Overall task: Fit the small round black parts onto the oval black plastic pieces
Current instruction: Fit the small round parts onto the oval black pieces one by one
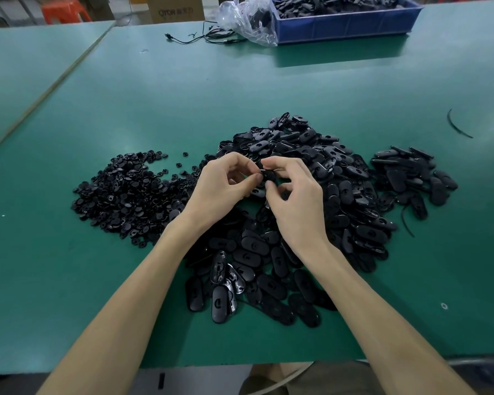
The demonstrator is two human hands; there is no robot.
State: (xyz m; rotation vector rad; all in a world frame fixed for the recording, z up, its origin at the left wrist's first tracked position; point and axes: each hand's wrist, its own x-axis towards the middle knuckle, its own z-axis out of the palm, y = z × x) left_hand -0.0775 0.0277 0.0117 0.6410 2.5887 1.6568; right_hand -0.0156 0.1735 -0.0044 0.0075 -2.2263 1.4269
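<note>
A black piece (269, 175) sits mid-frame, pinched between the curled fingertips of the left hand (223, 185) and right hand (294, 202). Oval pieces (320, 166) are heaped beneath and right of them, with round parts (126, 195) heaped left, on the green tabletop (183, 89). A blue bin (345, 25) stands upper right.

Colours in the head view. The table mat (268, 89) was plain green throughout. The small round parts (120, 192), centre left, were glossy black. The oval plastic pieces (311, 166), centre and right, were black with a greyish sheen. At the top of the frame were a blue crate (345, 24), a clear plastic bag (248, 21), a black cable (200, 38), a brown cardboard box (174, 8) with dark lettering, and an orange-red stool (66, 11).
</note>
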